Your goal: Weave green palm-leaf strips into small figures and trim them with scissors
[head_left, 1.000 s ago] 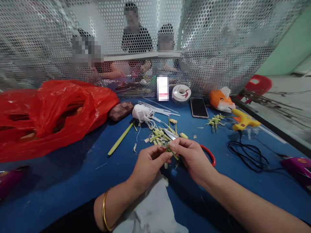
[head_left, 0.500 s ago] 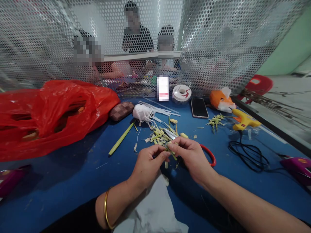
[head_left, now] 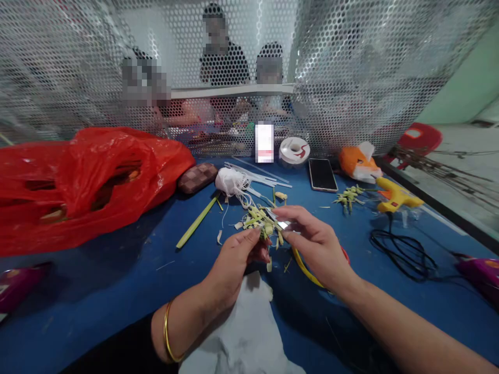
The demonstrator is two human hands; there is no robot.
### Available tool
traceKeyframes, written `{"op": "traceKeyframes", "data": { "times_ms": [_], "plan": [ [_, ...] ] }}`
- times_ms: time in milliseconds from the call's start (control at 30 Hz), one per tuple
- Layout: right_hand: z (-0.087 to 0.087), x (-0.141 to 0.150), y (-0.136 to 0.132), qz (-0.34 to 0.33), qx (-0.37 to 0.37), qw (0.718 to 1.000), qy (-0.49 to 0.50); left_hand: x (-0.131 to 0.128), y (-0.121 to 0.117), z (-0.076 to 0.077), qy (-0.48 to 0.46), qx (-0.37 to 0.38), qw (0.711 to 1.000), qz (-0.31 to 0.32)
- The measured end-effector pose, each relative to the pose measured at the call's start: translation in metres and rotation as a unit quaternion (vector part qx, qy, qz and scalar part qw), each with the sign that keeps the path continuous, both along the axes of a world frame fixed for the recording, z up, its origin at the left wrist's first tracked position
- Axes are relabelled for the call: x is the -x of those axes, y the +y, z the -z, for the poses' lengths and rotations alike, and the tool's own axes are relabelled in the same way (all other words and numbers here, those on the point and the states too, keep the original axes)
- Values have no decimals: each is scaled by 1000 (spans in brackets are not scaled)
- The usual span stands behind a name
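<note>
My left hand (head_left: 237, 254) is closed, with thumb and fingers pinching a small pale-green plant piece (head_left: 263, 234) whose exact shape I cannot make out. Just right of it, my right hand (head_left: 315, 236) has thumb and index finger apart, and nothing shows gripped between them. Under the right hand are scissors with red and yellow handles (head_left: 307, 270); part of a blade shines between the fingers. Cut green and yellowish scraps (head_left: 253, 215) lie in a heap beyond the fingertips. A long green stalk (head_left: 198, 222) rests to the left.
A red plastic bag (head_left: 156, 156) fills the left side, beside a checked case (head_left: 198, 177). Behind the scraps are white string (head_left: 231, 181), a ribbon roll (head_left: 294, 150) and phones (head_left: 323, 175). A yellow glue gun (head_left: 399, 196) with its cord is at right. Other people sit beyond a perforated screen.
My right thumb and index finger have parted and drawn away from the left fingertips. The left hand has turned and keeps the green piece. More of the scissors' yellow handle shows.
</note>
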State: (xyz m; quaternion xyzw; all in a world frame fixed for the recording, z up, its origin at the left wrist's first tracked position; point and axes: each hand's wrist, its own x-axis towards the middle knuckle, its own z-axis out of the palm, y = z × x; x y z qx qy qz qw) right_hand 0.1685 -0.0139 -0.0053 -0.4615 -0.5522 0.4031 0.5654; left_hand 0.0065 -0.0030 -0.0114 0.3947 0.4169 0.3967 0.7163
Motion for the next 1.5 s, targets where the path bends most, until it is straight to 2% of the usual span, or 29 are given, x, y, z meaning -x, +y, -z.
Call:
{"op": "traceKeyframes", "data": {
  "times_ms": [67, 167, 367, 533, 667, 767, 867, 1067, 1233, 1367, 1500],
  "plan": [
    [1, -1, 0, -30, -31, 998, -39, 0, -1, 1, -13, 18, 1000, 20],
    [4, 0, 0, -60, 3, 998, -35, 0, -2, 2, -10, 21, 998, 50],
    [10, 0, 2, -31, 64, 997, -5, 0, 1, 0, 49, -27, 998, -5],
    [11, 2, 2, -37, 96, 994, 31, -2, 0, -3, 81, -51, 995, -16],
    [7, 5, 0, -57, 140, 984, 96, -2, -3, -4, 104, -72, 992, -25],
    [2, 4, -2, -68, 176, 971, 144, 0, -4, -4, 134, -125, 983, -19],
    [2, 3, -1, -65, 173, 971, 151, 0, -3, -3, 157, -161, 974, -15],
    [7, 4, 1, -36, 160, 976, 147, 0, 2, -1, 152, -144, 978, -13],
    [7, 5, 0, -56, 171, 970, 166, 1, 3, 0, 156, -140, 978, -8],
    [6, 6, -1, -45, 168, 973, 154, 1, 2, 0, 145, -133, 981, 1],
    [7, 5, -2, -54, 214, 953, 206, 2, -1, 0, 158, -184, 970, 17]
  ]
}}
